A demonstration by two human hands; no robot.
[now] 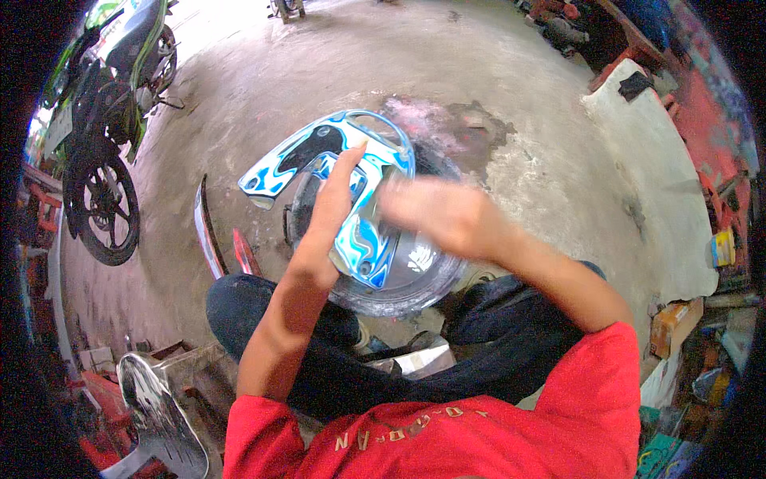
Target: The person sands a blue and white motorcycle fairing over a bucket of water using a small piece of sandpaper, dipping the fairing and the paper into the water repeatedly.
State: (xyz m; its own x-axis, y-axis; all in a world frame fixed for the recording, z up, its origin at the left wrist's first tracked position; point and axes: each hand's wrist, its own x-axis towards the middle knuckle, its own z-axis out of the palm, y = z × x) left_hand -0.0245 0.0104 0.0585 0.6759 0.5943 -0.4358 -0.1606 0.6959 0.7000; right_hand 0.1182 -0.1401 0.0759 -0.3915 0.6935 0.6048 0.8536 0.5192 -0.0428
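Observation:
My left hand (339, 188) grips a curved plastic motorcycle fairing panel (363, 239), patterned in blue and white with a black patch and a looped upper edge. The panel is tilted over a round dark tub (383, 303), which has a bright reflection inside, apparently from water. My right hand (451, 214) is at the panel's right side, blurred by motion. Its fingers look curled together with their tips close to the panel's surface; whatever is in them, if anything, cannot be made out.
Two long narrow red and dark pieces, one of them a curved strip (209, 227), lie left of the tub. A motorcycle (108, 160) stands at the far left. By my left knee is a metal-backed chair (163, 415). Wet stains (471, 132) mark the concrete floor behind the tub. Clutter and a cardboard box (674, 327) line the right side.

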